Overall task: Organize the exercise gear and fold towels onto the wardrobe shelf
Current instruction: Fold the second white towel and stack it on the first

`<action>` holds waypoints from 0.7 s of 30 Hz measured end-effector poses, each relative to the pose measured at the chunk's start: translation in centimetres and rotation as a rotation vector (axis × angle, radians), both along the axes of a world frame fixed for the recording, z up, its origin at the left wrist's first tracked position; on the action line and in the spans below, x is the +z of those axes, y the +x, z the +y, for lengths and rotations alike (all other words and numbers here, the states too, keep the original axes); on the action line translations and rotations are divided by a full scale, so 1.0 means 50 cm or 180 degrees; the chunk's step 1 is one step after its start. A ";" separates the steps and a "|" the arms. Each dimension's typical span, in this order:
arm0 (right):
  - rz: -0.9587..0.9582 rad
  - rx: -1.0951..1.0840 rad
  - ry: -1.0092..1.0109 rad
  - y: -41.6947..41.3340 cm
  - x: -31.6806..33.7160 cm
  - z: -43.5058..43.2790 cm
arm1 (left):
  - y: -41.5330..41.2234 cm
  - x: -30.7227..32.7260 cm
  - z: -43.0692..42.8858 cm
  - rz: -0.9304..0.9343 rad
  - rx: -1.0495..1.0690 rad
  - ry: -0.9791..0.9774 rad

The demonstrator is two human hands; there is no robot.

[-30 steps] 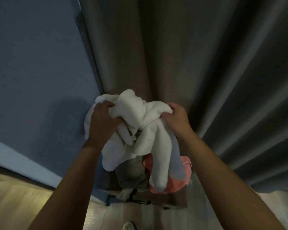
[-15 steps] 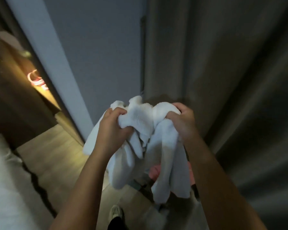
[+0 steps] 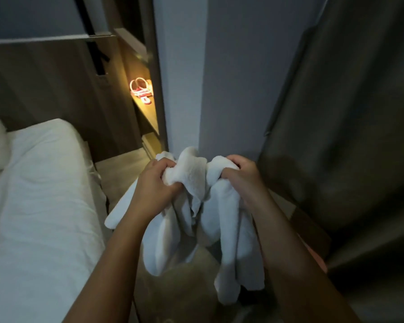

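One white towel (image 3: 226, 220). Left hand (image 3: 154, 187) and right hand (image 3: 243, 180), two in all, are raised side by side with forearms extended. Each clenches a bunched upper part of the towel. The towel is in mid-air, long axis vertical, loose ends pointing down toward the floor (image 3: 117, 173). One bed (image 3: 37, 194) left, one curtain (image 3: 348, 136) right, one pair of sandals (image 3: 141, 89) on the far lit shelf (image 3: 147, 110).

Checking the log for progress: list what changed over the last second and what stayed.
The view swung left, from the curtain to the bed and lit shelf; the bunched white towel came along. Left hand and right hand still grip it, unfolded.
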State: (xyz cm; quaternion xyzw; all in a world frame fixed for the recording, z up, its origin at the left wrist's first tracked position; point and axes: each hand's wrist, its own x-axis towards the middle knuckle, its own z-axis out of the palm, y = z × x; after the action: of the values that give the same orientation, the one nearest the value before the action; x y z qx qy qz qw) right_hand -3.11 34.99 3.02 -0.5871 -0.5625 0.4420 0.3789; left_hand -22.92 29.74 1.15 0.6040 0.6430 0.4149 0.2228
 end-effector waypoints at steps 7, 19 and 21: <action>0.0130 0.0111 0.0022 -0.151 -0.010 0.050 | -0.150 0.006 0.042 0.0077 0.0258 0.0080; 0.0082 0.0466 -0.0186 -0.351 -0.057 0.278 | -0.319 -0.053 0.236 -0.0115 0.0829 -0.0118; 0.0032 0.0590 -0.0223 -0.391 -0.067 0.336 | -0.353 -0.067 0.282 -0.0097 0.0902 -0.0100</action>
State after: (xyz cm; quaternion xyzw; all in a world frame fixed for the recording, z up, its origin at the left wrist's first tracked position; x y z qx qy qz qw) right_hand -22.64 51.79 -0.34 -0.5432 -0.5968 0.4974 0.3184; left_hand -40.58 43.86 -2.18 0.4973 0.7247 0.4412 0.1812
